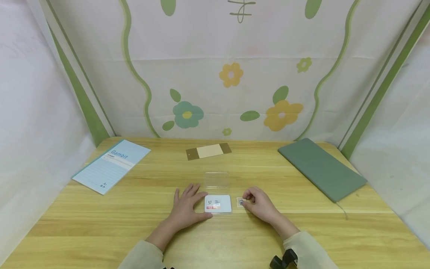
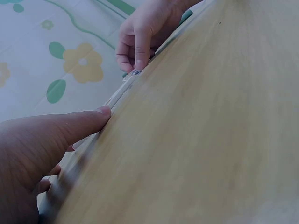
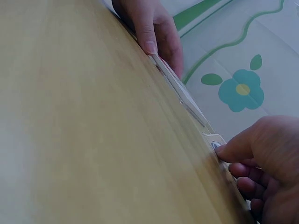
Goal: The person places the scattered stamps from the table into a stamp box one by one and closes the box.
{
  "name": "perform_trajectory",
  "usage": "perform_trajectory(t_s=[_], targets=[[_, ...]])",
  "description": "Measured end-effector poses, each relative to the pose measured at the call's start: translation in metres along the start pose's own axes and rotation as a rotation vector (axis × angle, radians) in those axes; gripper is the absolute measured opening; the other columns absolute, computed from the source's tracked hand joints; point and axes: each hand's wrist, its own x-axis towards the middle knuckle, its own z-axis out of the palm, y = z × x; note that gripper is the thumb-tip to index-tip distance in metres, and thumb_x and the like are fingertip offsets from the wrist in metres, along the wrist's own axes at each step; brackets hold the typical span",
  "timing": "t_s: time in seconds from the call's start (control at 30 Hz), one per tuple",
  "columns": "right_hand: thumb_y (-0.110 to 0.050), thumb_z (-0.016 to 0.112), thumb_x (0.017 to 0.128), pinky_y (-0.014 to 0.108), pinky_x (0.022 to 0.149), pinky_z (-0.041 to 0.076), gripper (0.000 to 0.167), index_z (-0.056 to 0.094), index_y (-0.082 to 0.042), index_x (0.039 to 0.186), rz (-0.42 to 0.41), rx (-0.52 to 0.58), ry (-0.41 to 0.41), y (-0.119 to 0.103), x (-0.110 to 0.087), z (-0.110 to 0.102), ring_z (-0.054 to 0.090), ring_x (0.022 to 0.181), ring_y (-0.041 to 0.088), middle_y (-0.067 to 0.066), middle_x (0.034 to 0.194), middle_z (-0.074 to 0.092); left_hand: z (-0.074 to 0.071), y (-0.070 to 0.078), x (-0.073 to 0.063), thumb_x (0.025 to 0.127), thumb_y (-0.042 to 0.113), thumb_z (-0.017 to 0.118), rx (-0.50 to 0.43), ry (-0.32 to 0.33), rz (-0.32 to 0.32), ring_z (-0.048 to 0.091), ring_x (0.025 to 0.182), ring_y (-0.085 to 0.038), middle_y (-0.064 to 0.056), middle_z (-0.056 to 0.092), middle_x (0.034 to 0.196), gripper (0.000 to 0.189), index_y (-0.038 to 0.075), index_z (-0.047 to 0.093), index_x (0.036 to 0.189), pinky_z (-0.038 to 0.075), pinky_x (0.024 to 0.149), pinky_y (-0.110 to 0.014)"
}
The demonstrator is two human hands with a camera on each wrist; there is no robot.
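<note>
A small flat white card case with printed marks and a clear rim lies on the table. My left hand holds it at its left end, thumb at the near edge and index finger at the far corner, other fingers spread. Just right of the case is a small square paper piece with a dark round print, like a stamp or sticker. My right hand pinches its right side, other fingers curled; in the right wrist view the paper has a raised edge. Behind the case lies a clear plastic lid.
A brown and cream card strip lies farther back on the wooden table. At the left is a light blue notebook, at the right a green notebook with a ribbon. A patterned cloth stands behind the table.
</note>
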Motion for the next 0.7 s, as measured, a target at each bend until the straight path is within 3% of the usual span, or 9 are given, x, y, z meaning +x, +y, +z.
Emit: perform_trajectory(t_s=[0.17,0.33,0.47,0.7], targets=[[0.001,0.064,0.073,0.024,0.057,0.039,0.018,0.053,-0.009,0.084,0.011,0.038,0.000,0.0028,0.0007,0.0019,0.043,0.065,0.013,-0.001,0.075,0.047,0.0004,-0.0003,0.0000,0.066,0.057,0.062,0.000,-0.004,-0.004,0.020,0.124,-0.032,-0.013,0.034,0.133,0.066,0.018,0.053,0.118,-0.001,0.091,-0.060],[0.003,0.064,0.073,0.022,0.054,0.038,0.026,0.060,-0.007,0.097,-0.069,0.022,0.004,0.0043,0.0015,0.0026,0.041,0.062,0.012,-0.002,0.072,0.046,0.0006,-0.0005,0.0000,0.066,0.057,0.061,-0.004,-0.002,-0.008,0.019,0.125,-0.031,-0.013,0.033,0.133,0.066,0.017,0.053,0.118,-0.001,0.091,-0.060],[0.000,0.063,0.075,0.022,0.052,0.037,0.017,0.066,-0.007,0.090,-0.083,0.015,0.012,0.0034,0.0015,0.0023,0.041,0.061,0.011,-0.004,0.069,0.048,-0.0001,0.0004,-0.0001,0.067,0.057,0.061,-0.011,-0.002,-0.010,0.019,0.124,-0.031,-0.014,0.033,0.133,0.066,0.017,0.053,0.118,-0.002,0.091,-0.060],[-0.008,0.064,0.077,0.024,0.058,0.042,0.009,0.069,-0.011,0.084,-0.009,0.085,0.041,-0.0020,0.0040,0.0017,0.051,0.069,0.012,-0.003,0.079,0.061,-0.0019,0.0026,-0.0004,0.067,0.056,0.062,-0.017,-0.007,-0.008,0.019,0.124,-0.032,-0.014,0.033,0.133,0.065,0.017,0.053,0.118,-0.002,0.091,-0.060]])
